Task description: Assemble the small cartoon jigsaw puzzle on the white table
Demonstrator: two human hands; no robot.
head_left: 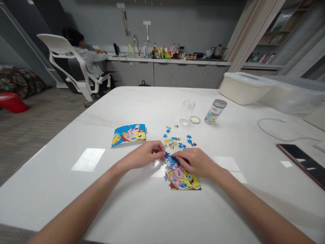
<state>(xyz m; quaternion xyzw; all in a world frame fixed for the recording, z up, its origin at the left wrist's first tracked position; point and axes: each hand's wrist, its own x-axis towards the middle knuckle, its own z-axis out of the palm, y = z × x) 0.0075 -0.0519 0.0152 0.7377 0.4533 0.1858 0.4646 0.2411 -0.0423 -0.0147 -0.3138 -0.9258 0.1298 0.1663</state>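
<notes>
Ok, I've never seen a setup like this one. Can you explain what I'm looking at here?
There is no machine: these are a person's two bare hands, and the single picture comes from a camera on their head, looking forward and down. The left hand seems to pinch a small blue piece. The right hand rests at the partly built puzzle. Beyond them on the white table lie loose pieces, a picture sheet, a clear jar and a printed can. A phone lies to the right.
</notes>
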